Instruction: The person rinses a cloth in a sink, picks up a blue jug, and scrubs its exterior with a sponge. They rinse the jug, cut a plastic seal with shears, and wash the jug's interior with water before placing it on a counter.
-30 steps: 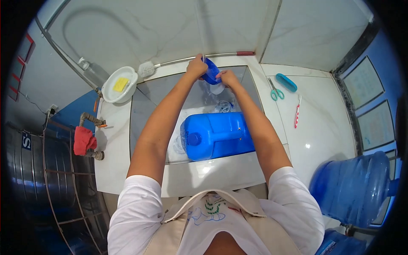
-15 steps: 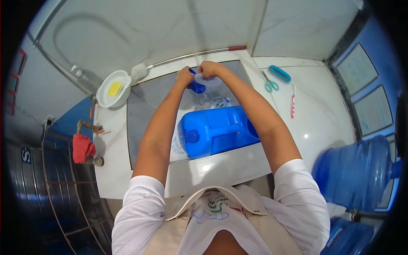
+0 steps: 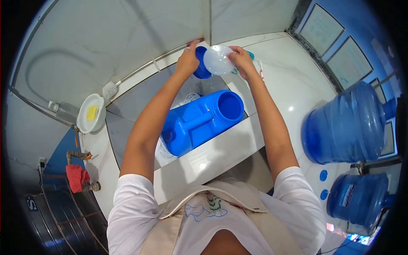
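right of the frame: a big blue water bottle [image 3: 346, 123], with a second bottle [image 3: 359, 197] below it at lower right. centre: a blue jerrycan [image 3: 199, 121] lies in the sink [image 3: 136, 100], its wide open mouth toward the upper right. left edge: a white bowl [image 3: 90, 114] with a yellow sponge in it. top centre, above the jerrycan: your right hand [image 3: 240, 59] pinches a clear round lid [image 3: 217, 60] by its rim. your left hand [image 3: 187, 61] is closed round a small blue cap [image 3: 200, 68], just beside the lid. whether they touch, you cannot tell.
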`<act>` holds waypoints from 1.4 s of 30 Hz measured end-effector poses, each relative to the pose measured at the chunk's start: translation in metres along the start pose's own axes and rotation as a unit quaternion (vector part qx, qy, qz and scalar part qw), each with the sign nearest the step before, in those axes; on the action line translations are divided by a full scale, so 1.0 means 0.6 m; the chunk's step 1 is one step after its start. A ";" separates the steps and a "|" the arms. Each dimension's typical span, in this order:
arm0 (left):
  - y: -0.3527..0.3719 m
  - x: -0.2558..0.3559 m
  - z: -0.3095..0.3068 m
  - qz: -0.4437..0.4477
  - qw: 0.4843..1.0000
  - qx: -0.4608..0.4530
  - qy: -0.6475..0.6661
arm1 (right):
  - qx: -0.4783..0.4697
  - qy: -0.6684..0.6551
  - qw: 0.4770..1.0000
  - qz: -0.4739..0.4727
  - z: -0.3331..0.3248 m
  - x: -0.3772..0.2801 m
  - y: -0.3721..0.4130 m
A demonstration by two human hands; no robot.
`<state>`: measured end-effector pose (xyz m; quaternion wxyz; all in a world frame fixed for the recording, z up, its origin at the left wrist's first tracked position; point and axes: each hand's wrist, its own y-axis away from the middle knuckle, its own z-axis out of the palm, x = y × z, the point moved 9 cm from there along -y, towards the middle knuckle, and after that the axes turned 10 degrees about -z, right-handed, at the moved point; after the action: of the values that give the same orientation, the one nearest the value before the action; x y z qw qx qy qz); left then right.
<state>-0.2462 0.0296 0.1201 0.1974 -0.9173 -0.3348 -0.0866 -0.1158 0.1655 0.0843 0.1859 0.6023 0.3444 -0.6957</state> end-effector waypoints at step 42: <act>0.206 0.127 -0.501 0.338 0.936 0.031 0.089 | 0.207 0.427 0.746 -0.467 0.064 -0.520 0.432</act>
<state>-0.1160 -0.1388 0.3775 0.2723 -0.9584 0.0113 -0.0855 0.0954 -0.0898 0.3207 -0.4581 0.6241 0.4732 -0.4203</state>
